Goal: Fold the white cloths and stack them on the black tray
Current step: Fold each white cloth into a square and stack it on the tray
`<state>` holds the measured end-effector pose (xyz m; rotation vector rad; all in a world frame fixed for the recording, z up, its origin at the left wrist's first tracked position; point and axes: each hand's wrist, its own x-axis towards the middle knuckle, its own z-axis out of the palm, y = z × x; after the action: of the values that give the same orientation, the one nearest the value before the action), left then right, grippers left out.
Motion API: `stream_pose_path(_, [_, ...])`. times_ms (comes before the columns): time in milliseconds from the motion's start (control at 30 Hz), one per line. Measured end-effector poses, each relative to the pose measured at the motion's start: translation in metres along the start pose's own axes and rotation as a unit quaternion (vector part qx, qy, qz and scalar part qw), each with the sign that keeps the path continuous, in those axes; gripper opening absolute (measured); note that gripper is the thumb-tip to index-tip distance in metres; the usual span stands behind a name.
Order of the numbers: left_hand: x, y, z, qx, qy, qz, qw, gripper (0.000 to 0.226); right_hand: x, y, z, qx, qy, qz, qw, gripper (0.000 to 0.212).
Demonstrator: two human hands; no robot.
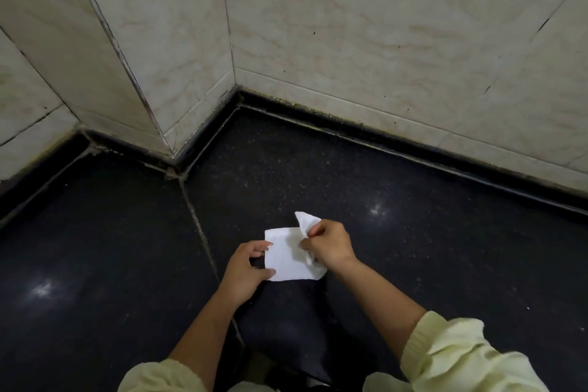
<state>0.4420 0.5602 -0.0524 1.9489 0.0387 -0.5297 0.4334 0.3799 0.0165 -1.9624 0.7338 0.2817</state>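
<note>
**Item:** cloth (286, 258), white, one piece, partly folded. It sits low in the middle of the view between the two hands, over a black speckled surface (413, 232). Whether that surface is a floor or a bench cannot be told, nor whether the cloth rests on it or is held just above.

**Condition:** the left part is flat and roughly square. The right part is bunched, with one corner standing up above the right hand.

**Left hand** (251, 264): thumb and forefinger are spread along the cloth's left edge, one at each corner, pinching it. The other fingers are curled beneath.

**Right hand** (327, 245): fingers are closed round the gathered right side of the cloth, knuckles up.

**Tray:** not in view, and no stack of finished cloths shows either.

**Surroundings:** pale tiled walls (350, 41) meet in a corner behind. Pale yellow sleeves (451, 356) are pushed up the forearms.

**Step in hand (judged):** bringing the right side across to make the next fold.

**Handling notes:**
- Keep the left edge pinned so the flat part does not skate.
- Shake out the bunched side before laying it over, since a crumpled flap folds crooked.
- Match corner to corner, then press the crease flat with straight fingers.
- Thin, limp cloth will slump if lifted by one point, so carry it on both hands.
</note>
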Motion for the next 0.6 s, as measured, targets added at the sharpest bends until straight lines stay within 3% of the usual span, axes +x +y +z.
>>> stream_pose_path(233, [0.001, -0.002, 0.000, -0.028, 0.001, 0.004, 1.000, 0.054, 0.005, -0.002, 0.043, -0.024, -0.052, 0.006, 0.998, 0.014])
stream_pose_path(333, [0.002, -0.004, -0.001, -0.039, -0.004, 0.003, 0.999, 0.053, 0.005, -0.001, 0.052, -0.049, -0.069, 0.003, 0.996, 0.021])
stream_pose_path(433, [0.004, -0.005, -0.003, -0.037, -0.009, 0.003, 0.999, 0.047, 0.005, 0.000, 0.058, -0.063, -0.081, 0.007, 0.995, 0.022])
stream_pose_path(533, [0.006, -0.005, -0.007, -0.033, -0.008, 0.001, 0.999, 0.033, 0.006, 0.004, 0.061, -0.075, -0.084, 0.001, 0.994, 0.008])
stream_pose_path(600, [0.006, -0.004, -0.009, -0.041, -0.012, -0.007, 0.999, 0.032, 0.006, 0.007, 0.062, -0.083, -0.083, -0.001, 0.993, 0.019])
